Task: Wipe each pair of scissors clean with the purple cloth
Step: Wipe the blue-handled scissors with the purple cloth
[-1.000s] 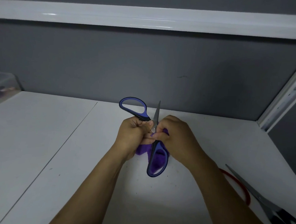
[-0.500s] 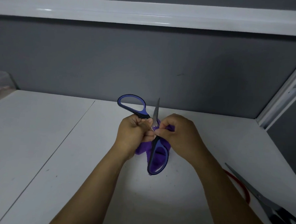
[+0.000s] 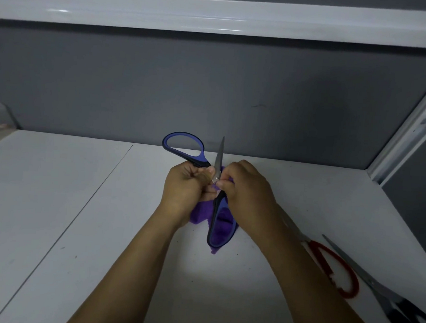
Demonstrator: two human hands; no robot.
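- The blue scissors (image 3: 218, 159) sit spread wide between my hands: one loop rises past my left knuckles, one blade points up between my hands, and the other loop hangs below my right hand.
- My left hand (image 3: 184, 187) is curled tight round the handle under the upper loop.
- My right hand (image 3: 247, 191) pinches the purple cloth (image 3: 200, 214) against the blade's base.
- The cloth hangs beneath both hands.
- Right of my right forearm, red-handled scissors (image 3: 347, 294) and black-handled scissors (image 3: 383, 294) lie on the white desk (image 3: 54, 214).
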